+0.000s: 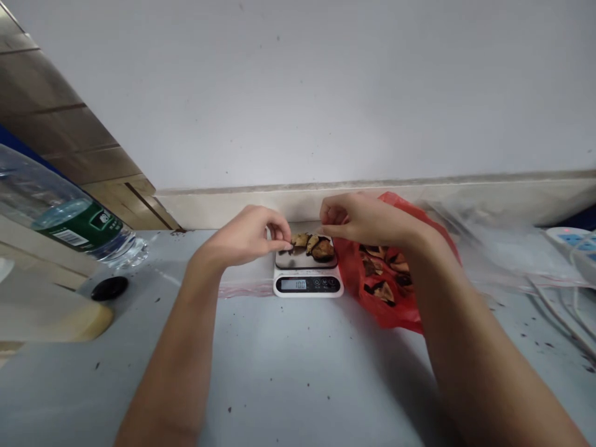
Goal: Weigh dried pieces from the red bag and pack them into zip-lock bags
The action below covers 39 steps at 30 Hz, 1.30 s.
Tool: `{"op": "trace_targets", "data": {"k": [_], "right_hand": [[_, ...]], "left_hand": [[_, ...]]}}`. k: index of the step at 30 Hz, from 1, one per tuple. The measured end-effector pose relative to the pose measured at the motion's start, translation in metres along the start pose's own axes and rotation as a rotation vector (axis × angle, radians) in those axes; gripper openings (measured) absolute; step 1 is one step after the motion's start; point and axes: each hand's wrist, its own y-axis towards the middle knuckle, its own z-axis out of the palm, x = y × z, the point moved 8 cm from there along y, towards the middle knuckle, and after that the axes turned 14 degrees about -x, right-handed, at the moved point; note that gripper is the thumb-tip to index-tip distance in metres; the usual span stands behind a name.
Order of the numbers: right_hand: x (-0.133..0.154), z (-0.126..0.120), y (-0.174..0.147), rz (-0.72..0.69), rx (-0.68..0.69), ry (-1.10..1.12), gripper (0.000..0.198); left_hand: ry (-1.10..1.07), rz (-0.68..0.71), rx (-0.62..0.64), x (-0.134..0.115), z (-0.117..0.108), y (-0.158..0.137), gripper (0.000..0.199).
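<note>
A small white digital scale [308,287] stands on the table with its display lit, apparently reading 10.0. Several dried brown slices [322,249] with dark edges lie on its metal plate. At the plate's left edge, my left hand [249,239] pinches a small dark dried piece [289,249] between thumb and fingertips. My right hand [354,217] hovers over the plate's back right corner, its fingers curled; whatever they may hold is hidden. Beside the scale, partly behind my right forearm, an open red plastic bag [358,282] contains more dried slices [384,292].
At the left are a large water bottle [100,230] with a green label, a black lid [109,288] and a pale translucent container [51,310]. Clear plastic bags [507,248], a power strip [570,239] and cables [554,313] lie right. A white wall [326,93] rises behind.
</note>
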Motion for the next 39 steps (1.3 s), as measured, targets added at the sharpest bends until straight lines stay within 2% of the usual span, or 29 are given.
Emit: {"op": "trace_targets", "data": {"k": [4, 7, 9, 11, 13, 15, 20, 23, 25, 29, 34, 36, 39], "right_hand": [[0.0, 0.002, -0.002, 0.006, 0.017, 0.092, 0.006], [0.015, 0.008, -0.006, -0.078, 0.116, 0.33, 0.03], [0.026, 0.011, -0.009, -0.13, 0.166, 0.455, 0.029], [0.03, 0.008, -0.007, -0.147, 0.124, 0.478, 0.024], [0.03, 0.004, -0.005, -0.154, 0.058, 0.418, 0.028], [0.03, 0.005, -0.006, -0.162, 0.06, 0.342, 0.029], [0.024, 0.019, -0.007, -0.108, 0.164, 0.248, 0.031], [0.019, 0.026, -0.003, -0.084, 0.161, 0.181, 0.031], [0.017, 0.029, -0.002, -0.078, 0.168, 0.17, 0.03], [0.015, 0.022, -0.003, -0.11, 0.159, 0.163, 0.032], [0.01, -0.008, -0.01, -0.099, 0.108, 0.151, 0.031], [0.008, -0.021, -0.015, -0.063, 0.092, 0.178, 0.024], [0.0, -0.034, -0.028, -0.027, 0.131, 0.212, 0.031]], "left_hand": [[-0.117, 0.057, -0.157, -0.008, -0.012, 0.001, 0.009], [-0.204, 0.087, -0.245, -0.017, -0.017, 0.001, 0.01], [-0.227, 0.073, -0.264, -0.019, -0.019, 0.001, 0.012], [-0.204, 0.046, -0.26, -0.017, -0.021, 0.0, 0.016], [-0.139, 0.012, -0.225, -0.012, -0.023, 0.0, 0.018], [-0.052, -0.041, -0.143, -0.002, -0.022, -0.002, 0.018], [0.221, -0.333, 0.263, 0.046, 0.0, -0.019, 0.022], [0.325, -0.463, 0.412, 0.067, 0.013, -0.029, 0.041], [0.333, -0.478, 0.429, 0.072, 0.018, -0.03, 0.047], [0.296, -0.487, 0.439, 0.073, 0.022, -0.03, 0.033], [0.3, -0.463, 0.43, 0.067, 0.013, -0.031, 0.031], [0.313, -0.477, 0.404, 0.066, 0.008, -0.03, 0.035], [0.31, -0.44, 0.331, 0.062, -0.001, -0.027, 0.038]]}}
